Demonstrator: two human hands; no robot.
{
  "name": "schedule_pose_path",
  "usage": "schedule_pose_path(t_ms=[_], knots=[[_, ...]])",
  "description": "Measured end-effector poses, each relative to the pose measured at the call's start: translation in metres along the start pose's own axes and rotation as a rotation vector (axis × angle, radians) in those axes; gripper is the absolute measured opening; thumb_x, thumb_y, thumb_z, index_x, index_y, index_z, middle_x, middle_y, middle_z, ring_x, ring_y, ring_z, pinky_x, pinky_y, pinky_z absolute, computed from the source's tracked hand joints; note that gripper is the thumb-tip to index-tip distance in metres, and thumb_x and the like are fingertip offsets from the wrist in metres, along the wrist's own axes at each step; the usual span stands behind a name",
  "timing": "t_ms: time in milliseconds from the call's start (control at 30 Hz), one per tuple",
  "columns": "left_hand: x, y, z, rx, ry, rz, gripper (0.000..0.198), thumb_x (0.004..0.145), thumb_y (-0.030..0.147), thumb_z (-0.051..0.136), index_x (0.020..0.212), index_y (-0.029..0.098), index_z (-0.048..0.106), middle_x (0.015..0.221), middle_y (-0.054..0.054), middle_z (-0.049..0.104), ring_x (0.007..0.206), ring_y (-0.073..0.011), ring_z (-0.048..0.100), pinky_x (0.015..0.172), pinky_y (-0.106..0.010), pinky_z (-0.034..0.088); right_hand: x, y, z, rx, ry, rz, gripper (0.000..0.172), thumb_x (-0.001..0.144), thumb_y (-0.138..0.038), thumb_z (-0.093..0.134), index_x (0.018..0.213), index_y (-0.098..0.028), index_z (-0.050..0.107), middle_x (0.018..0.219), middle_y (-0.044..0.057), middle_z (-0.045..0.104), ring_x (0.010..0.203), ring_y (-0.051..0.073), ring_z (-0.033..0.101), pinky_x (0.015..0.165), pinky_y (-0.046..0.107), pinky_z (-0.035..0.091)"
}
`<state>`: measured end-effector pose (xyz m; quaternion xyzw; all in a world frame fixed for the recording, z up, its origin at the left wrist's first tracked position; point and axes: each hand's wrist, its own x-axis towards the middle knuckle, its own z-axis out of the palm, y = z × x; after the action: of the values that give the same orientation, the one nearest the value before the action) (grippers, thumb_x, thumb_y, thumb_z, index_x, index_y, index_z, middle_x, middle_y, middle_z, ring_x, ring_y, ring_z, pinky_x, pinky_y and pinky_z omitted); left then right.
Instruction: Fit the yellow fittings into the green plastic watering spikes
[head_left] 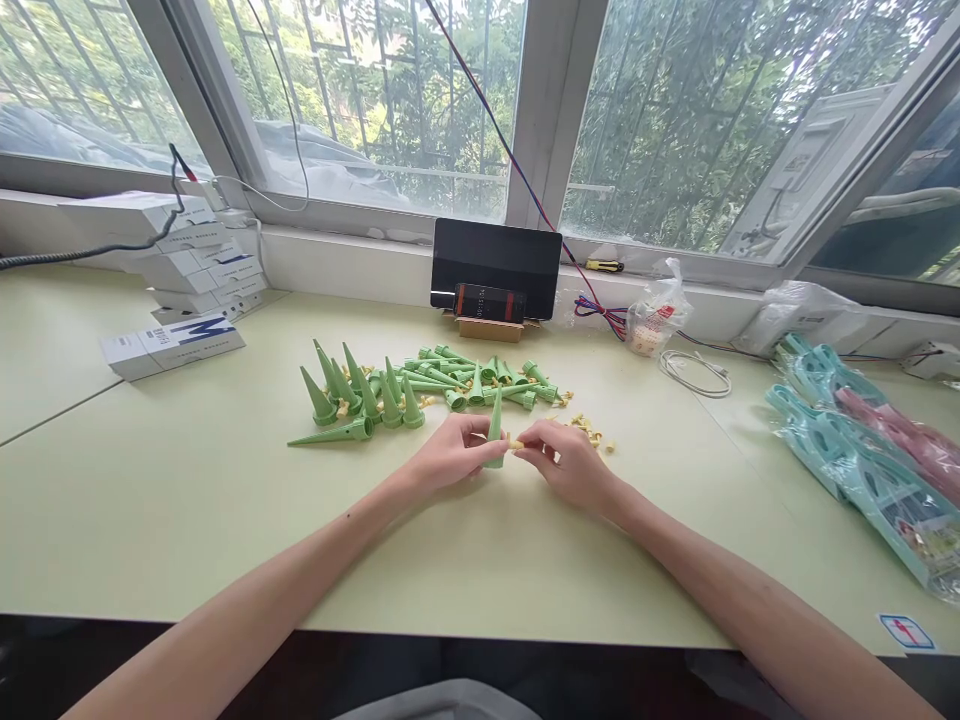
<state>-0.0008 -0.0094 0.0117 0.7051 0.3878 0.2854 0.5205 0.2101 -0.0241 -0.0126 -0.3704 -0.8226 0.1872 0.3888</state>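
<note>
My left hand [459, 450] grips a green plastic spike [495, 425], held upright with its point up. Pinched in the fingers of my right hand [566, 462] is a small pale-yellow plastic piece [515, 443], close against the side of the spike; whether it touches is too small to tell. Beyond my hands lies a pile of green spikes [472, 372] with yellow bits among them. To the left, several green spikes [367, 390] stand point up, and one lies on its side [330, 433]. Loose yellow pieces [589, 430] are scattered just behind my right hand.
A tablet [495, 262] with a phone [489, 302] before it stands at the back. White boxes [180, 345] are at the left. At the right lie a coiled white cable [694, 373], a plastic bag [658, 310] and wrapped turquoise plastic items [855, 450].
</note>
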Motion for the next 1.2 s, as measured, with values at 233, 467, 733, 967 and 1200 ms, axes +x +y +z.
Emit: schedule_pose_path(t_ms=[233,467,733,967,1200], knots=[[-0.001,0.0017,0.0017,-0.005,-0.003,0.044,0.028,0.084,0.04,0.062,0.086,0.013,0.068,0.069,0.0,0.055,0.055,-0.0078,0.044,0.046,-0.018,0.036,0.0004,-0.003,-0.0015,0.002,-0.029,0.008,0.017,0.095,-0.026,0.054,0.08,-0.018,0.058,0.071,0.001,0.06,0.062,0.012,0.049,0.06,0.025,0.038],[-0.0019,0.0048,0.0025,-0.038,-0.044,0.083,0.025,0.083,0.036,0.063,0.089,0.012,0.07,0.072,-0.001,0.059,0.056,-0.0074,0.046,0.047,-0.017,0.035,0.0007,-0.0005,-0.0021,0.007,-0.092,-0.005,0.029,0.099,-0.026,0.043,0.074,-0.019,0.056,0.066,0.0,0.058,0.06,0.012,0.05,0.061,0.024,0.038],[-0.0018,0.0061,0.0031,-0.05,-0.066,0.087,0.026,0.082,0.037,0.066,0.091,0.013,0.072,0.076,-0.002,0.062,0.058,-0.0077,0.048,0.048,-0.017,0.036,0.0,-0.0021,-0.001,0.059,-0.115,0.075,0.035,0.101,-0.032,0.038,0.073,-0.019,0.053,0.062,-0.002,0.053,0.056,0.011,0.046,0.06,0.023,0.037],[-0.0014,0.0046,0.0035,-0.07,-0.066,0.087,0.024,0.084,0.035,0.063,0.091,0.013,0.071,0.075,-0.001,0.06,0.057,-0.0075,0.047,0.049,-0.017,0.038,-0.0001,-0.0053,-0.0012,0.085,-0.064,0.093,0.025,0.1,-0.03,0.041,0.08,-0.019,0.053,0.068,-0.002,0.055,0.059,0.01,0.047,0.06,0.023,0.037],[-0.0021,0.0065,0.0026,-0.046,-0.035,0.076,0.025,0.083,0.037,0.064,0.089,0.013,0.07,0.071,-0.001,0.058,0.056,-0.0073,0.045,0.049,-0.018,0.036,-0.0005,-0.0063,-0.0024,0.103,-0.093,0.06,0.02,0.097,-0.034,0.049,0.083,-0.019,0.053,0.066,-0.003,0.052,0.057,0.01,0.042,0.055,0.023,0.035]])
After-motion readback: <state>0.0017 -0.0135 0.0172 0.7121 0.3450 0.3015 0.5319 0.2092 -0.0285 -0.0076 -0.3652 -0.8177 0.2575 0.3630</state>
